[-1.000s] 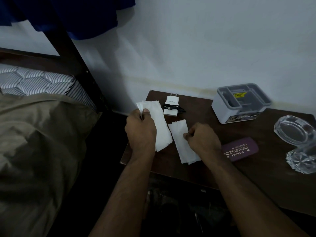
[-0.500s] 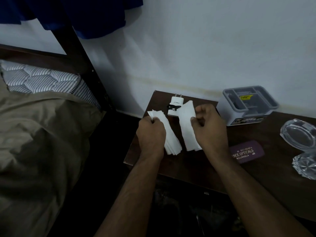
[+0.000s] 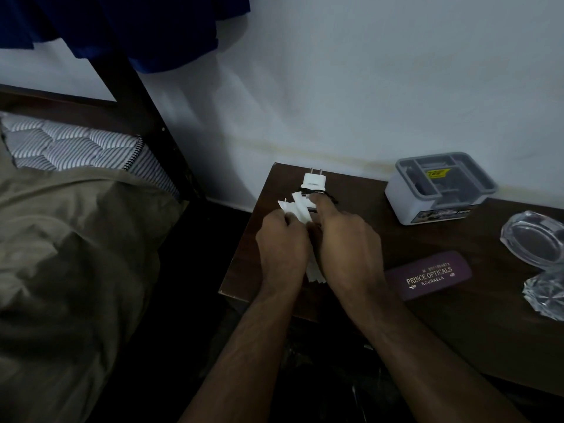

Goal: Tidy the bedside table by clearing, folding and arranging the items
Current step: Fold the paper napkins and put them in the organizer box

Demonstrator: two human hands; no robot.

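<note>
Both hands meet over the left end of the dark wooden bedside table [image 3: 457,315]. My left hand [image 3: 282,242] and my right hand [image 3: 348,245] grip a stack of white folded tissues [image 3: 300,207] between them. The tissues' top ends stick out above the knuckles and their bottom ends show below at the wrists. My right thumb points up along the stack. Just behind the tissues lies a white charger plug [image 3: 313,181] with a black cable wound around it.
A grey-and-white organizer box [image 3: 439,190] stands at the back by the wall. A purple spectacle case [image 3: 427,274] lies right of my right hand. A clear glass ashtray [image 3: 537,239] sits at the right edge. A bed with an olive blanket [image 3: 70,254] fills the left.
My right hand lifted its tissue off the table and brought it left against the tissue in my left hand. The two pieces are now held together as one stack.
</note>
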